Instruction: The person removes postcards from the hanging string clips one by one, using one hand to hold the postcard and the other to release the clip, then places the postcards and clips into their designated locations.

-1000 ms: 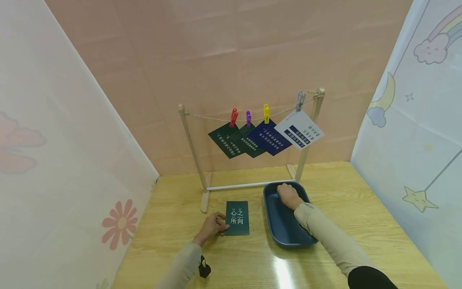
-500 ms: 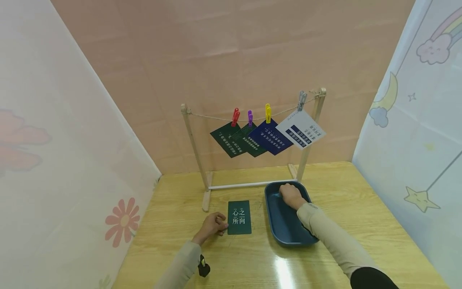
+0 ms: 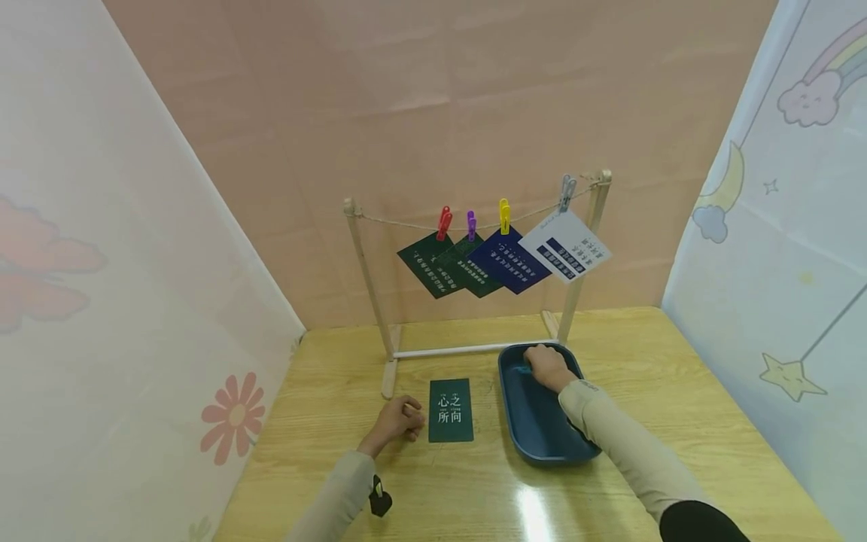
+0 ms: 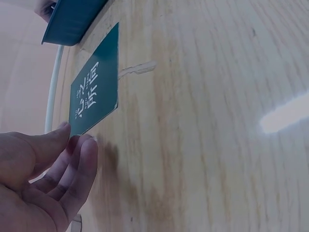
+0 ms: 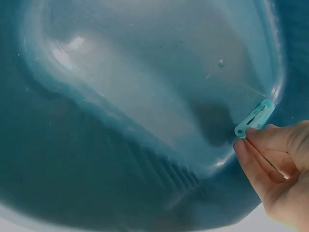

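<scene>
My right hand [image 3: 547, 367] reaches into the far end of a dark blue basin [image 3: 535, 429]. In the right wrist view its thumb and fingertips pinch one end of a turquoise clothespin [image 5: 254, 119] close to the basin's wall. A green card [image 3: 451, 410] with white characters lies flat on the table, left of the basin. Just left of that card is my left hand [image 3: 396, 420], fingers loosely bent and holding nothing. The left wrist view shows its fingertips [image 4: 89, 147] close to the card's near corner.
Behind stands a wooden frame [image 3: 368, 278] with a string. Red [image 3: 444, 223], purple [image 3: 471, 225], yellow [image 3: 504, 217] and grey [image 3: 567, 193] clothespins hold up several cards. Printed sheets [image 3: 765, 248] flank the table [image 3: 637, 361] left and right.
My left hand has come off the green card's left edge, leaving a small gap. The right hand stays in the basin's far end. The head view has shifted slightly.
</scene>
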Demonstrator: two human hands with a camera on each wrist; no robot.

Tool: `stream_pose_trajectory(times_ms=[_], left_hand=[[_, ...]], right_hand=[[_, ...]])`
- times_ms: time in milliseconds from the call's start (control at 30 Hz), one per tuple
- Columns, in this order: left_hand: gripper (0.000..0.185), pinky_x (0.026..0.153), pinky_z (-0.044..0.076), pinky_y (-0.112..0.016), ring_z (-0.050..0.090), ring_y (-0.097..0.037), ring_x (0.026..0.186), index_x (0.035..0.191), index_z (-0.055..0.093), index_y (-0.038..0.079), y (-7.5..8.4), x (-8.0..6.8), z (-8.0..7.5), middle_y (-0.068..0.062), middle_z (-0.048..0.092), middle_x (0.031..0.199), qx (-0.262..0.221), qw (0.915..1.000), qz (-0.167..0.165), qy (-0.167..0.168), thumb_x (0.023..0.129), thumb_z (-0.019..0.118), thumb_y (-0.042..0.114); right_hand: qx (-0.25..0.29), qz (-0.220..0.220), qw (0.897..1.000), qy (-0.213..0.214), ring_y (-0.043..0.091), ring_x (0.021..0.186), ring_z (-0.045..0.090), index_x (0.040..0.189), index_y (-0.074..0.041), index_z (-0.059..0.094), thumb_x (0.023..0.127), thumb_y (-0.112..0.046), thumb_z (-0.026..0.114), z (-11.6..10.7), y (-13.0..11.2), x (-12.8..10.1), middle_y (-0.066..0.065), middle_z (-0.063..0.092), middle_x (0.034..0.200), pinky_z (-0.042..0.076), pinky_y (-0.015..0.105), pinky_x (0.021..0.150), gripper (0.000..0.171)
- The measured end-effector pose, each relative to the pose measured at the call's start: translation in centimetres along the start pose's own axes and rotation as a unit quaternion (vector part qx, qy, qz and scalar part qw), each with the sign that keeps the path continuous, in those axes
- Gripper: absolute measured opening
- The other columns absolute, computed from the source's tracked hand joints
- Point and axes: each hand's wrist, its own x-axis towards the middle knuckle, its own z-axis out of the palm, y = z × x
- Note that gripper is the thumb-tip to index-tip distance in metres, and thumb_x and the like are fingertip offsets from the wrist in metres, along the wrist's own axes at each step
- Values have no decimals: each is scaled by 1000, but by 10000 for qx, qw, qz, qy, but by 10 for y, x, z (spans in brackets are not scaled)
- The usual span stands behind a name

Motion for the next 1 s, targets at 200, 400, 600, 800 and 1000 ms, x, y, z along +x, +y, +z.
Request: stream_pose_trajectory(times_ms=[200,400,600,800,1000], left_hand=[[18,57,59,-41,68,-35,65,112,59,-12,5,1,-1,-21,67,82,414,9986,237,209,100,57,1],[22,60,59,-46,67,-40,68,111,60,-11,8,5,0,-23,66,83,493,9970,384,462,103,53,9],[23,63,59,-48,68,-41,71,111,60,-12,11,11,1,-26,65,85,354,9967,518,513,103,54,9],[21,64,60,-40,70,-33,74,110,62,-10,13,17,1,-15,64,86,466,9935,676,789,101,58,9],[21,67,60,-35,70,-31,78,110,63,-7,16,21,2,-13,64,91,545,9917,690,941,101,59,12]], right_hand=[[-261,-221,9993,159,17,58,36,66,-13,43,92,10,59,-3,1,-3,2,42,62,32,35,55,38],[-641,-462,9965,281,17,56,41,67,-14,43,93,9,57,-3,-1,-2,3,44,62,34,35,53,37],[-850,-666,9933,419,22,59,54,77,-10,57,93,8,57,-8,-3,-3,7,56,70,45,38,50,24],[-874,-1110,9861,871,26,63,61,84,-4,64,92,3,64,-19,-8,-9,11,62,75,50,39,50,11],[-747,-1427,9777,1349,21,57,57,79,-7,62,95,-10,67,-26,-9,-13,6,57,67,47,37,46,17]])
